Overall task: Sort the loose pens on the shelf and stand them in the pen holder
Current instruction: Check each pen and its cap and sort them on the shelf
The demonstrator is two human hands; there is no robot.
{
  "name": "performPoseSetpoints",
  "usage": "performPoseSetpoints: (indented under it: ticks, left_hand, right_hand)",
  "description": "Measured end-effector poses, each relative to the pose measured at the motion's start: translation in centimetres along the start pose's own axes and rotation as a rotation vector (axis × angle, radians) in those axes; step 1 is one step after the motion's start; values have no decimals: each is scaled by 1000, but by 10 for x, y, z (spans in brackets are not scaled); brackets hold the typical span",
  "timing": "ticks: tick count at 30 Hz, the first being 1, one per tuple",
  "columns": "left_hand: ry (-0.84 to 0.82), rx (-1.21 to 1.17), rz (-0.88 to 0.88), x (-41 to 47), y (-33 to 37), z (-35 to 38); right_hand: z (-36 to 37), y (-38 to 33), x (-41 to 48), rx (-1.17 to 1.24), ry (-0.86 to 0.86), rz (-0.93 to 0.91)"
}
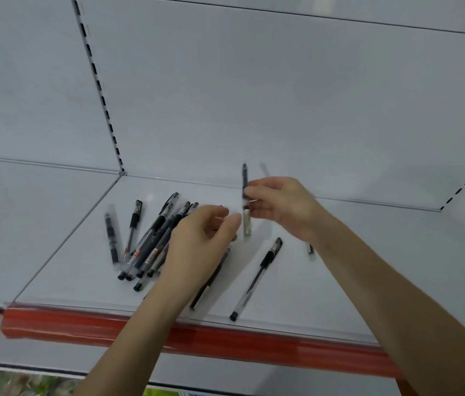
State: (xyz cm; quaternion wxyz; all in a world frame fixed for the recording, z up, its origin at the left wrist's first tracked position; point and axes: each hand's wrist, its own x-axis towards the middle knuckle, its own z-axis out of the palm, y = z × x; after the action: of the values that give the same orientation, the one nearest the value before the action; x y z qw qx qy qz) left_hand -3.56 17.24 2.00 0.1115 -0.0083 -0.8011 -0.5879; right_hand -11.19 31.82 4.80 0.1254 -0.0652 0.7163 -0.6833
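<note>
While the right hand (282, 207) pinches one pen (244, 178) between thumb and fingertips and holds it upright above the middle of the shelf (340, 267), the left hand (202, 241) hovers just beside the pen's pale lower end. Its fingers are loosely curled and nothing shows between them; motion blur hides whether a fingertip touches the pen. A fanned pile of capped gel pens (151, 247) lies toward the left edge of the shelf, partly under the left hand. Two single pens (111, 238) lie just left of the pile. A dark pen (211, 278) emerges from beneath the left wrist and points toward the front edge. Another clear-barrelled pen (257, 278) lies apart, near the front edge, by the red price strip (225, 338). One short pen end (310, 249) shows behind the right forearm.
</note>
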Motion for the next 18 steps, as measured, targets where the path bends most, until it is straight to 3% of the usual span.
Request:
performPoseSetpoints:
  ticks: [3,9,18]
  left_hand:
    - [-75,-166,-92,4,6,8]
    - [-117,-129,-57,2,2,5]
    - [-137,-193,-24,-5,5,0]
  right_hand:
    - [9,3,-20,-28,-52,-19]
    - [1,0,-26,-179,-122,-10]
    - [-6,-22,-16,-2,96,-159]
